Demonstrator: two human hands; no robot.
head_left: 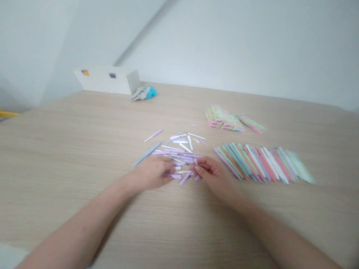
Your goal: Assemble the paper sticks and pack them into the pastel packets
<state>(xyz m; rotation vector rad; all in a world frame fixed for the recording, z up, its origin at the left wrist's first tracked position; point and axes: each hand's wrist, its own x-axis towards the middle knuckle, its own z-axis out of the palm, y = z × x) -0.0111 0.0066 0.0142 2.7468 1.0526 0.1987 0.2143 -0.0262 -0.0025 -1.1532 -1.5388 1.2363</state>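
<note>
A loose heap of thin lilac and white sticks (179, 151) lies on the light wood-grain table (70, 149). My left hand (151, 173) rests curled over the heap's near left side, and the blur hides whether it grips anything. My right hand (213, 175) is at the heap's near right edge, its fingertips pinched on a thin lilac stick (195, 162). The two hands nearly meet. A longer pale blue stick (148, 153) lies just beyond my left hand. To the right of my right hand, multicoloured strips lie fanned in a row (260, 162).
Stacked pink-and-green packets (224, 118) lie at the back right. A white cardboard box (106, 80) and a grey and turquoise bundle of cloth (144, 93) sit at the far edge, before a white wall. A yellow object (8, 114) shows at far left.
</note>
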